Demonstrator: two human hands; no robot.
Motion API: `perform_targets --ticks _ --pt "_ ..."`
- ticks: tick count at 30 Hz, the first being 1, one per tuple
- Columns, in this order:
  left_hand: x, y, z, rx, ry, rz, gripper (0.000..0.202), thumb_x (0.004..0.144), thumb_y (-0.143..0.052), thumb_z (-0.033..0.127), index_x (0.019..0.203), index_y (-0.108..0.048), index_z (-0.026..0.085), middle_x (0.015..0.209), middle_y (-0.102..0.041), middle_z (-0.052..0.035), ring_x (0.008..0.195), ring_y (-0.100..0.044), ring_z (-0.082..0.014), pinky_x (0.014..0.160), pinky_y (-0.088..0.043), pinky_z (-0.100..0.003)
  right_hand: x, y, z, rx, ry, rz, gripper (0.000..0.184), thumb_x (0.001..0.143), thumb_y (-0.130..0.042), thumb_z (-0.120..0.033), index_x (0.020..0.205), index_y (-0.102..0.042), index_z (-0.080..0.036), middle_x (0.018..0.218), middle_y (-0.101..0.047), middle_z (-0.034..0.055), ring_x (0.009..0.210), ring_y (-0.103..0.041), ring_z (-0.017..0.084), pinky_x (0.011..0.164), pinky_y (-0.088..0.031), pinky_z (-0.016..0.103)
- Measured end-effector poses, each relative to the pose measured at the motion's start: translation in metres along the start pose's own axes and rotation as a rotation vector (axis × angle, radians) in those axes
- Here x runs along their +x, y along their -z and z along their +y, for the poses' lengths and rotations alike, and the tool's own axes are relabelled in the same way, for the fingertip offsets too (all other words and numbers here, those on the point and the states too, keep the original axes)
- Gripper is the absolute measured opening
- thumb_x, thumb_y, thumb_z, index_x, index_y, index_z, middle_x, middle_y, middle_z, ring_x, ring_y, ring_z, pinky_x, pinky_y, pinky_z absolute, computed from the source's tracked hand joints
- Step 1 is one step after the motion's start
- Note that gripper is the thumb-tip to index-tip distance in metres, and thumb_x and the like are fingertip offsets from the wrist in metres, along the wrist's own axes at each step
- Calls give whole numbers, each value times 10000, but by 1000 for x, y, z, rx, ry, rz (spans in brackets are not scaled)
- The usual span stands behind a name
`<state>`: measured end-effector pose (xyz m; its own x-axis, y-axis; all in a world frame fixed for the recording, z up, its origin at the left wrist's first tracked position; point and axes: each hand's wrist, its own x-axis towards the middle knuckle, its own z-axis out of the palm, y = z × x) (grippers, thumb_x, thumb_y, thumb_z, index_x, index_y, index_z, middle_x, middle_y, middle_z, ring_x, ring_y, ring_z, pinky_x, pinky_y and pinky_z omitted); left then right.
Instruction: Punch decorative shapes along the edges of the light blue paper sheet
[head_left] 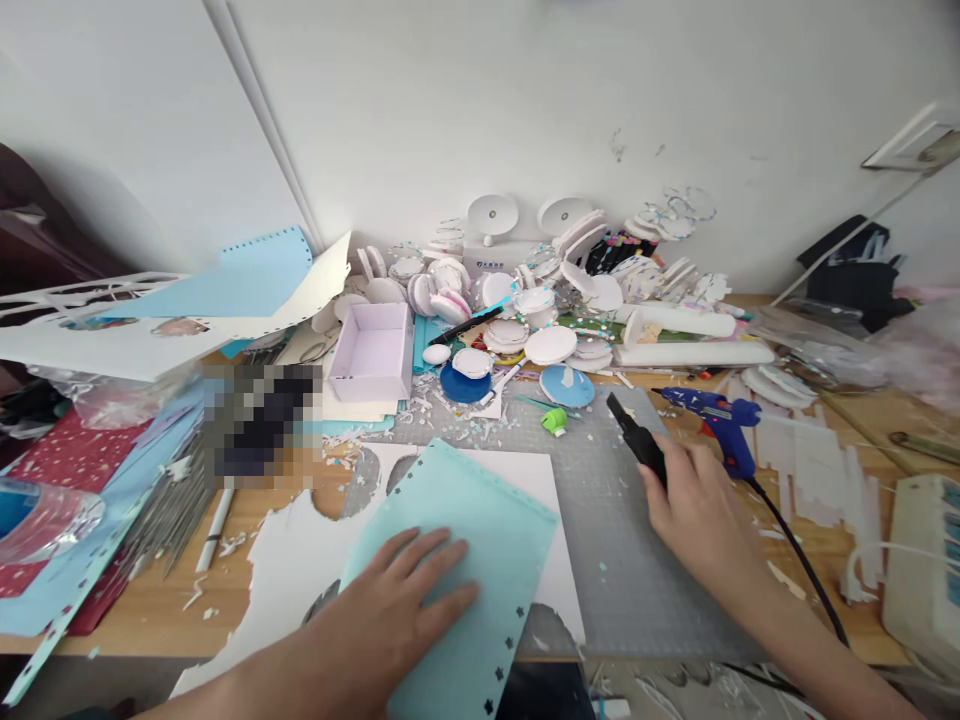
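Head view: Handling the mint sheet (pixel 487 500)

It lies on white card (pixel 536 472) under your open left hand (pixel 405 590); your right hand (pixel 694 505) grips the black cutter (pixel 637 438). Expect a light, flexible sheet; hold its edges.

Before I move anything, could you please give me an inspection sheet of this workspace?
Surface: grey mat on wooden table, scraps strewn about.
Job's things: turquoise sheet overlaps white board with round cutouts.
Clutter: white discs piled behind; purple box among them; glue gun at right.
Hands: left hand spread on the sheet; right hand grips black cutter.
Cables: black cable trails from the glue gun; white cable near the socket.
Surroundings: white wall behind, socket at right.
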<state>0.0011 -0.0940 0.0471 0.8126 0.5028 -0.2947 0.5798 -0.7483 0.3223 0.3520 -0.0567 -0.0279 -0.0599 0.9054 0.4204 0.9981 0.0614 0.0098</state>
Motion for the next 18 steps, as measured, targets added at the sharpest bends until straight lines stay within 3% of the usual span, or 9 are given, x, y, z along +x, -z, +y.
perform_targets --ticks 3,7,10,13,16,18 --pt "7 -9 3 90 -47 -40 947 635 -817 346 1435 -339 175 1494 -270 -226 1362 -266 -437 1037 -321 -636 -5 10 -19 343 38 -36 374 944 -385 -292 1279 -433 -133 1082 -560 167 1035 -564 300 865 -485 439" --pt "10 -5 3 160 -125 16 604 789 -659 167 1358 -460 212 1455 -392 -146 1326 -391 -351 1049 -387 -525 -11 22 -49 634 242 -345 416 964 -383 -256 1375 -326 -222 1325 -520 130 1212 -516 229 961 -485 382" --pt "3 10 -4 114 -194 110 441 888 -474 108 1307 -518 239 1366 -534 -55 1242 -518 -228 1045 -422 -364 -6 21 -59 696 306 -504 434 966 -392 -253 1394 -324 -252 1374 -506 100 1256 -491 207 998 -472 384" --pt "-12 17 -13 71 -216 185 474 916 -427 163 1379 -443 265 1315 -584 -24 1168 -575 -200 1037 -421 -319 1 16 -57 705 274 -507 414 963 -387 -239 1376 -360 -250 1332 -542 104 1219 -528 210 976 -493 396" --pt "-32 2 -21 59 -164 253 472 946 -408 263 1414 -386 321 1320 -578 12 1185 -561 -197 1061 -395 -310 2 12 -51 683 259 -508 424 964 -380 -237 1387 -340 -240 1318 -538 124 1216 -524 223 982 -485 431" --pt "-45 -13 -24 65 -66 288 468 945 -419 241 1395 -399 371 1314 -583 33 1183 -564 -199 1071 -383 -327 -1 11 -50 670 253 -526 437 970 -367 -243 1403 -308 -240 1327 -521 129 1230 -506 224 996 -472 441"
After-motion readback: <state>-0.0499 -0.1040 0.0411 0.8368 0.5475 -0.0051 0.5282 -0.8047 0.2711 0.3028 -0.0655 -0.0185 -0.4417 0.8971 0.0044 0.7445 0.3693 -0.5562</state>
